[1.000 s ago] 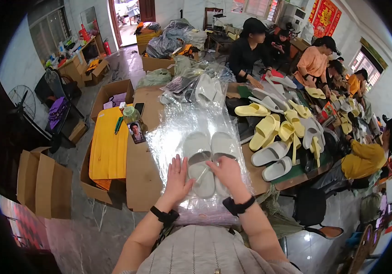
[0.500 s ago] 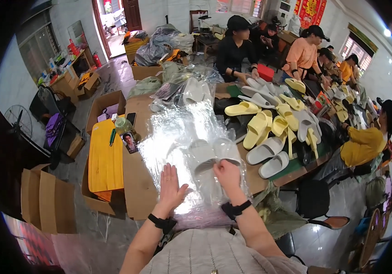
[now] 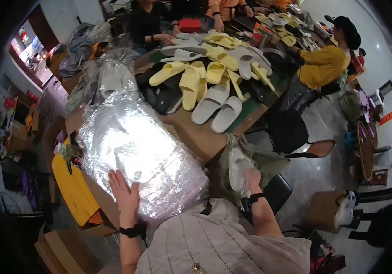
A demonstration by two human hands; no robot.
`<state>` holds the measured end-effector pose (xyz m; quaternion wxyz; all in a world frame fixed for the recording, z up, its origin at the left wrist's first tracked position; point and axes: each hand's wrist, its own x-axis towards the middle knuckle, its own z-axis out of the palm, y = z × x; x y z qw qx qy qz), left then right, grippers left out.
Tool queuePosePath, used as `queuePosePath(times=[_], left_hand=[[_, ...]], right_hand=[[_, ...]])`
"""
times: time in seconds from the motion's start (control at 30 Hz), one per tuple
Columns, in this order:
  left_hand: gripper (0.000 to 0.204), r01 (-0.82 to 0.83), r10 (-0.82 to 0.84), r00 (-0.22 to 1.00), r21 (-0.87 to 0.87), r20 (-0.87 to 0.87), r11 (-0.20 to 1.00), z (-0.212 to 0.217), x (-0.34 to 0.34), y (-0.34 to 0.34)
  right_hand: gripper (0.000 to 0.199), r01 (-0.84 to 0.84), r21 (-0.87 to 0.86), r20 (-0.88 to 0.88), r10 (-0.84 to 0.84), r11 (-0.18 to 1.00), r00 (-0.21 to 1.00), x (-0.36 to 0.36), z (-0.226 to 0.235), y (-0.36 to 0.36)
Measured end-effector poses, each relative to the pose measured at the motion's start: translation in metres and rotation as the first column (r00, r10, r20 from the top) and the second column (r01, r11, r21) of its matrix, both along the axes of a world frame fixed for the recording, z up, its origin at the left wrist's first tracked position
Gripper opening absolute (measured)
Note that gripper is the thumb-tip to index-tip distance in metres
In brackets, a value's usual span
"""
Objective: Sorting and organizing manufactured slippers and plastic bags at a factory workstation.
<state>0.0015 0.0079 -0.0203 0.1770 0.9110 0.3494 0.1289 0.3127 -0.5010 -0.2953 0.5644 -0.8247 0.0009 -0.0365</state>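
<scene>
A stack of clear, crinkled plastic bags (image 3: pixel 136 150) lies on the near left part of the wooden table (image 3: pixel 200 137), its lower end reaching the near edge just in front of the person. The left hand (image 3: pixel 125 196) rests flat on the stack's near left corner, fingers spread and released, palm down on the film, a dark band on the wrist. The right hand (image 3: pixel 249 179) is off the table, past its near right corner, down beside an olive-green sack (image 3: pixel 260 160) that hangs there. It is closed around the heel end of a pale slipper (image 3: pixel 238 168), which points up toward the table edge and lies against the sack's mouth; whether it is inside the sack I cannot tell.

Beyond the stack, toward the middle of the table, a pair of light grey slippers (image 3: pixel 216 107) lies side by side, and behind them a heap of yellow slippers (image 3: pixel 200 75) and more grey ones spreads to the far edge. More bagged slippers (image 3: pixel 111 75) sit at the far left corner. A yellow board (image 3: pixel 72 187) lies over a cardboard box left of the table. Other people (image 3: pixel 323 64) sit along the far and right sides, one in a yellow top and dark cap. A black chair (image 3: pixel 292 132) stands at the right edge.
</scene>
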Motion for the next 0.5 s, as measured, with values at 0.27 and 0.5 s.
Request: queuePosePath(times=[0.27,0.5], left_hand=[[0.077,-0.032,0.033,0.998,0.019,-0.047,0.999,0.005,-0.010,-0.006],[0.080,-0.053,0.055,0.997,0.034,-0.050,0.998,0.001,-0.014,-0.003]], right_hand=[[0.043,-0.212,-0.745,-0.424,-0.203,0.632,0.882,0.015,0.044,0.017],[0.041,-0.301,-0.369,-0.338,0.175,0.879,0.925,0.076,0.082,0.135]])
